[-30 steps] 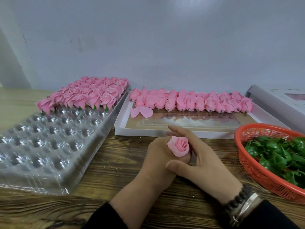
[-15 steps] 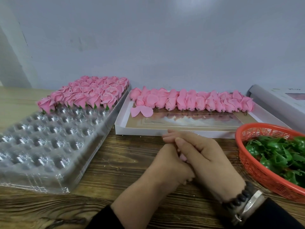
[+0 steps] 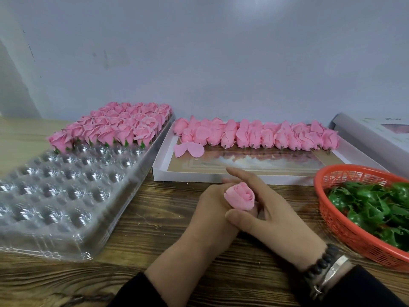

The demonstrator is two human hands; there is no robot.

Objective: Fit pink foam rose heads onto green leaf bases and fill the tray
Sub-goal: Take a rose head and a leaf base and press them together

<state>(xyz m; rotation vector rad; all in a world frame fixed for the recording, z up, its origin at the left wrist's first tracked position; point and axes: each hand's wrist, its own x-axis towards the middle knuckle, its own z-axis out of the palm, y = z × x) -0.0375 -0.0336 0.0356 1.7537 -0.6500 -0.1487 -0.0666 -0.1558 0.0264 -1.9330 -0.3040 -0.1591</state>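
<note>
The right hand (image 3: 272, 216) has lifted off the left hand (image 3: 212, 213), uncovering the pink foam rose head (image 3: 240, 196), a tight spiral bud. Both hands pinch it above the desk (image 3: 155, 209), between clear tray (image 3: 55, 196) and leaf basket (image 3: 336, 220).

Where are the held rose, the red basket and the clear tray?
held rose (image 3: 240, 196), head view, petal spiral.
red basket (image 3: 332, 220), head view, near wall.
clear tray (image 3: 55, 196), head view, empty cups.
</note>
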